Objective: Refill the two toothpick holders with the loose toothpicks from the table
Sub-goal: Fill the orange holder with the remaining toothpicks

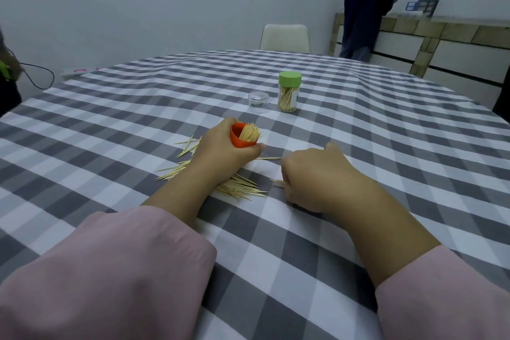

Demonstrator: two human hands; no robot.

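My left hand point(220, 152) grips an orange toothpick holder point(240, 140), tilted, with a bundle of toothpicks sticking out of its mouth. Loose toothpicks point(240, 188) lie scattered on the checked tablecloth under and around my left wrist. My right hand point(311, 174) rests on the cloth with fingers curled over a few toothpicks point(278, 183) whose tips poke out at its left side. One single toothpick point(269, 158) lies between the hands. A second holder with a green lid point(289, 92), closed and holding toothpicks, stands farther back.
A small clear lid point(258, 102) sits left of the green-lidded holder. A white chair point(285, 37) stands at the table's far edge. A person in dark clothes point(364, 5) stands by a sideboard point(441, 44) at the back right. A cable point(41, 74) hangs at the far left.
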